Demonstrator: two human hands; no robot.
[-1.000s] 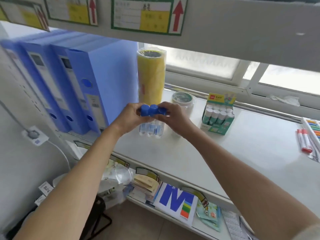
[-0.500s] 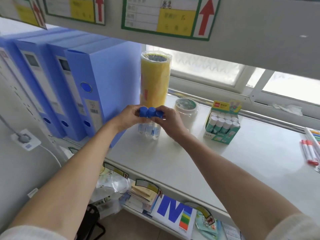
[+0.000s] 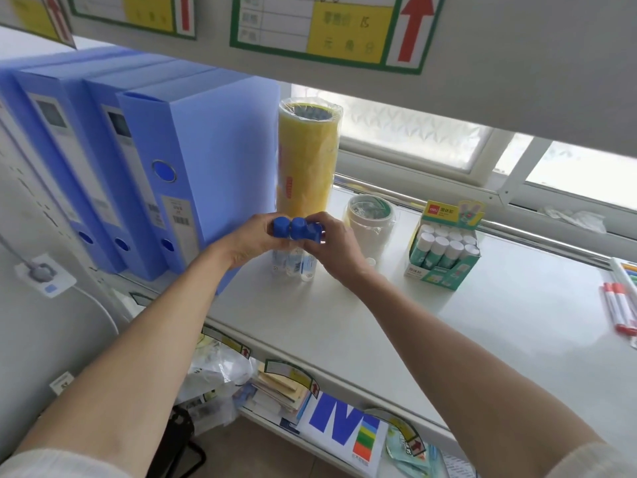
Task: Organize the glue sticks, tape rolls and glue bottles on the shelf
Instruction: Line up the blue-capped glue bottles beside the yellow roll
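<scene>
White shelf [image 3: 396, 326] runs across the view, window behind, labelled upper board with red arrows above. Row of blue file boxes [image 3: 193, 174] stands upright at the left end. Just right of them, a tall stack of yellow tape rolls [image 3: 306, 160] in clear wrap, upright, close to the last box. A lower stack of pale tape rolls [image 3: 370, 215] sits right of the yellow stack, apart from it. Further right, an open green carton of glue sticks [image 3: 443, 251], white caps up, packed in rows. Red-capped markers [image 3: 618, 308] lie at the far right edge. Three glue bottles [image 3: 293, 262] with blue caps stand in a tight row on the shelf in front of the yellow stack, bases on or very near the surface; cannot tell which. Left hand [image 3: 248, 241] curls round the left side of the caps; right hand [image 3: 332, 246] presses in from the right, so both hands squeeze the three bottles together between them. A small white cap [image 3: 370, 261] lies just beside the right hand.
</scene>
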